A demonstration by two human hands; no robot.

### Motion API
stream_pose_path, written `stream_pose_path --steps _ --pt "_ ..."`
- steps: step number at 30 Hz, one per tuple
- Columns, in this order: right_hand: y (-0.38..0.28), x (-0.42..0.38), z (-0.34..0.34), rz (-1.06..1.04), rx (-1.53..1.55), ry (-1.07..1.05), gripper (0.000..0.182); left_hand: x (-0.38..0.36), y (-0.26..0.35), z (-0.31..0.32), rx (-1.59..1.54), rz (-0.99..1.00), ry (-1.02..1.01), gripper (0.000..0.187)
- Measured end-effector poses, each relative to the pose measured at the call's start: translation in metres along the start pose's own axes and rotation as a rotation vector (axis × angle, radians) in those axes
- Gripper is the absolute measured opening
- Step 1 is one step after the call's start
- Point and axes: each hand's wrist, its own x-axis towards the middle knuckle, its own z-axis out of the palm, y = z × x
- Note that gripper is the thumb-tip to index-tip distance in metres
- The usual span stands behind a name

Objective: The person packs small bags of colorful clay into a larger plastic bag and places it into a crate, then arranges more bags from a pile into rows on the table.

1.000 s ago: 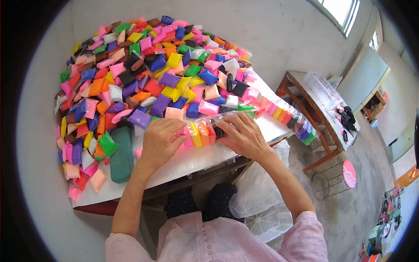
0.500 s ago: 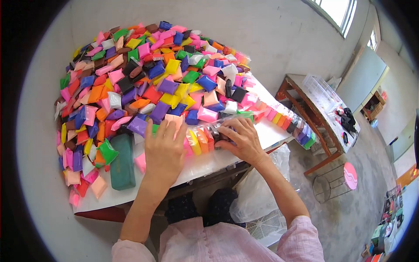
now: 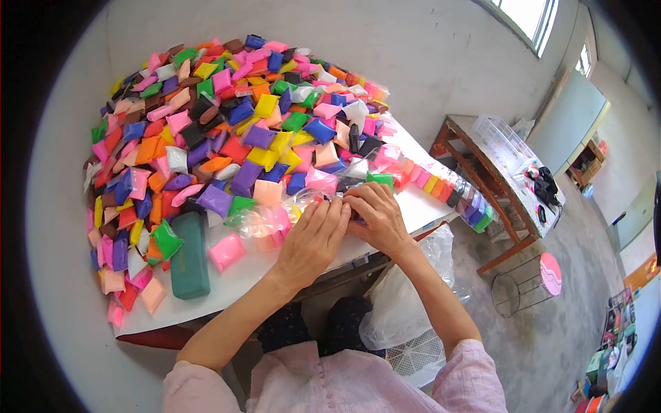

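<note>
A white table (image 3: 430,199) bears a heap of coloured packets (image 3: 234,131) and, before it, a clear packet sleeve (image 3: 265,226) under the left hand (image 3: 313,242) and right hand (image 3: 377,219), fingers close together, 2 pinches hidden, plus a green case (image 3: 189,256).

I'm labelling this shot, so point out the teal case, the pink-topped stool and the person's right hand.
Teal case (image 3: 189,265): head view, on the middle of its upper face.
Pink-topped stool (image 3: 550,273): head view, on its round seat.
Right hand (image 3: 381,220): head view, on the back of the hand.
</note>
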Motion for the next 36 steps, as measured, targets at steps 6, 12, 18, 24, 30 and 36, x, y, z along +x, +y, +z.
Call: stream_pose_path --steps 6,12,18,24,30,36 --pt "-0.005 -0.005 -0.023 0.075 0.091 -0.031 0.05 0.0 0.002 0.006 -0.058 -0.091 0.058 0.043" --pt "-0.004 -0.015 -0.038 0.06 -0.098 -0.097 0.051 -0.003 0.008 0.003 -0.1 -0.091 0.094 0.04" --pt "-0.001 -0.021 -0.022 0.101 -0.047 -0.062 0.051 0.009 0.009 -0.001 -0.155 -0.109 0.075 0.043" --pt "-0.008 -0.025 -0.037 0.235 0.039 0.051 0.043 0.024 0.012 0.003 -0.168 -0.141 -0.004 0.048" --pt "-0.008 -0.006 -0.04 0.181 -0.153 -0.024 0.03 0.021 0.014 0.008 -0.165 -0.169 0.068 0.041" --pt "-0.01 0.003 -0.017 0.158 -0.289 -0.144 0.032 0.014 0.015 0.016 -0.166 -0.183 0.102 0.039"
